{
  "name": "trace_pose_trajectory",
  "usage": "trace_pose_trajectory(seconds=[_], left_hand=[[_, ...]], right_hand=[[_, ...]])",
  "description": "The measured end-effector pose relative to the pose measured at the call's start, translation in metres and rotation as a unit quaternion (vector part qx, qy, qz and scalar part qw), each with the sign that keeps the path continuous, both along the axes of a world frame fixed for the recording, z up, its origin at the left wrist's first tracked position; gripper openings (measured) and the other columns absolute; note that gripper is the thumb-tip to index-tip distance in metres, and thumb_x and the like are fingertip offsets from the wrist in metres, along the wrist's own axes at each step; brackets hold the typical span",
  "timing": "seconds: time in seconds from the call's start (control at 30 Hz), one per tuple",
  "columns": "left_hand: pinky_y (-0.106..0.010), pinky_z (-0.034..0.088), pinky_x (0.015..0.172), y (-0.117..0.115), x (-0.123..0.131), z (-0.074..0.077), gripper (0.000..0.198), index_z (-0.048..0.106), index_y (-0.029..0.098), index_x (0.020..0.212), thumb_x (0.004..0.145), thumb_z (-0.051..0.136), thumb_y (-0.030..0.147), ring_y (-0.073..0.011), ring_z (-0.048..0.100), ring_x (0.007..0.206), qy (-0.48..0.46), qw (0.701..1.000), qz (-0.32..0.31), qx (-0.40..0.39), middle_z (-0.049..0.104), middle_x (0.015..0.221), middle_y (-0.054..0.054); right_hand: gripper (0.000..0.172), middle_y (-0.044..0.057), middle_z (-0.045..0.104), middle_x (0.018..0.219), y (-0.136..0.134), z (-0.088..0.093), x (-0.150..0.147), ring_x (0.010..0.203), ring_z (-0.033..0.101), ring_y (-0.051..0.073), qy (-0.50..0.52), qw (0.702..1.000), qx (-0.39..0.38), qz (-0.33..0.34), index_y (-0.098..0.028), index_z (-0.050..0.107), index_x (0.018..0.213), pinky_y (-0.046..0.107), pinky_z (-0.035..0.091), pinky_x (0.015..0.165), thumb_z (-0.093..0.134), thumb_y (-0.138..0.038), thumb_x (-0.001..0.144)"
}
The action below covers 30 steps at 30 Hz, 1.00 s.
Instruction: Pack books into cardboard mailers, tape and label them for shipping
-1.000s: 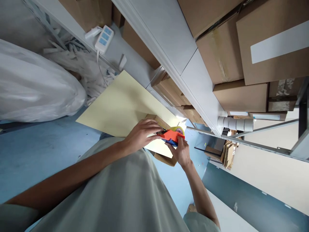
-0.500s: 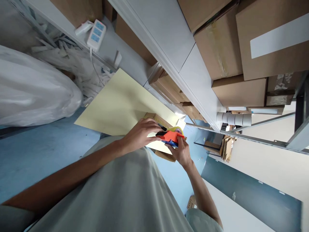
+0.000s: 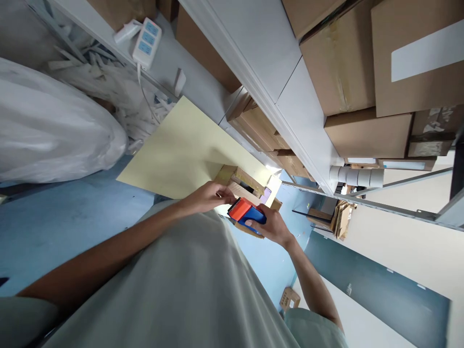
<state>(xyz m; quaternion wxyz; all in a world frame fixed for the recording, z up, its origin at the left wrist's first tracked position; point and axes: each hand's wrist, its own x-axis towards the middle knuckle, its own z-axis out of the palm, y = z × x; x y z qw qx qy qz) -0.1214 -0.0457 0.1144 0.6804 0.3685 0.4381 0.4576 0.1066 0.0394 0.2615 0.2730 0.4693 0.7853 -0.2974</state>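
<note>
A red and blue tape dispenser [image 3: 250,215] is in my right hand [image 3: 276,226], whose fingers wrap round its blue side. Its red end with a dark toothed edge points toward my left hand [image 3: 210,197]. My left hand's thumb and fingertips are bent together close to that edge; whatever they pinch, if anything, is too small to make out. Just beyond both hands, a small cardboard box [image 3: 225,175] with an opening in its top lies on the pale yellow board [image 3: 177,150]. A light purple piece [image 3: 266,195] shows by the box's right end.
A white power strip [image 3: 147,43] lies on the grey shelf at upper left. Cardboard boxes [image 3: 340,67] fill the shelf at upper right, with white rolls [image 3: 357,176] at its end. A large white plastic bag [image 3: 54,125] bulges at left. Blue floor [image 3: 83,222] lies below.
My right hand has turned the tape dispenser, so its blue side now faces up and its red end points left. My left hand has drawn back slightly, uncovering more of the cardboard box.
</note>
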Motion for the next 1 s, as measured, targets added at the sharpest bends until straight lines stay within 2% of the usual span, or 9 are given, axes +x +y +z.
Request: trace_pose_trajectory(seconds=[0.13,0.23,0.33,0.47,0.57,0.77,1.0], left_hand=[[-0.032,0.059,0.071,-0.011,0.016,-0.017,0.041,0.082,0.021,0.086,0.082,0.080,0.062,-0.0242,0.076,0.081,-0.025,0.998,0.024,-0.053,0.083,0.085,-0.006],[-0.031,0.059,0.074,-0.013,0.015,-0.033,0.042,0.084,0.021,0.086,0.079,0.081,0.062,-0.0248,0.076,0.085,-0.015,0.996,0.059,-0.071,0.084,0.088,-0.007],[-0.031,0.059,0.076,-0.005,0.001,-0.058,0.043,0.084,0.020,0.087,0.076,0.083,0.062,-0.0258,0.076,0.090,0.002,0.989,0.104,-0.107,0.084,0.090,-0.008],[-0.033,0.058,0.079,0.017,-0.012,-0.088,0.045,0.085,0.018,0.092,0.070,0.089,0.057,-0.0257,0.074,0.094,-0.028,0.986,0.090,-0.135,0.083,0.095,-0.010],[-0.035,0.057,0.079,0.033,-0.010,-0.105,0.043,0.084,0.017,0.095,0.071,0.090,0.053,-0.0247,0.072,0.093,-0.050,0.986,0.091,-0.132,0.082,0.098,-0.011],[-0.034,0.051,0.070,0.053,0.007,-0.135,0.034,0.079,0.017,0.078,0.068,0.092,0.046,-0.0186,0.061,0.072,-0.078,0.978,0.098,-0.168,0.072,0.073,-0.006],[-0.034,0.045,0.066,0.068,0.029,-0.151,0.028,0.076,0.017,0.074,0.066,0.088,0.041,-0.0191,0.057,0.068,-0.063,0.972,0.118,-0.196,0.064,0.066,-0.004]], right_hand=[[0.047,-0.002,0.070,0.077,0.000,0.004,-0.008,0.066,0.063,0.016,-0.043,0.999,-0.015,-0.021,-0.022,0.068,0.099,0.026,0.041,0.057,0.079,-0.067,0.091],[0.046,0.001,0.073,0.080,0.011,0.018,-0.007,0.067,0.066,0.018,-0.080,0.997,-0.020,-0.012,-0.022,0.069,0.097,0.026,0.041,0.057,0.079,-0.066,0.092],[0.047,0.003,0.074,0.077,0.030,0.038,-0.003,0.065,0.068,0.019,-0.112,0.993,-0.030,-0.016,-0.021,0.069,0.091,0.027,0.041,0.056,0.074,-0.068,0.095],[0.053,0.003,0.073,0.071,0.053,0.052,-0.006,0.062,0.069,0.019,-0.135,0.990,-0.006,-0.045,-0.022,0.067,0.088,0.027,0.043,0.055,0.069,-0.074,0.095],[0.055,0.003,0.074,0.071,0.061,0.048,-0.021,0.062,0.070,0.019,-0.141,0.988,0.012,-0.058,-0.022,0.066,0.085,0.027,0.042,0.054,0.068,-0.076,0.095],[0.057,0.005,0.073,0.070,0.067,0.025,-0.056,0.062,0.068,0.019,-0.154,0.987,0.037,-0.016,-0.022,0.064,0.076,0.028,0.041,0.056,0.070,-0.076,0.094],[0.057,0.004,0.071,0.067,0.074,0.008,-0.067,0.062,0.067,0.020,-0.175,0.983,0.058,0.002,-0.023,0.061,0.072,0.029,0.040,0.058,0.068,-0.075,0.097]])
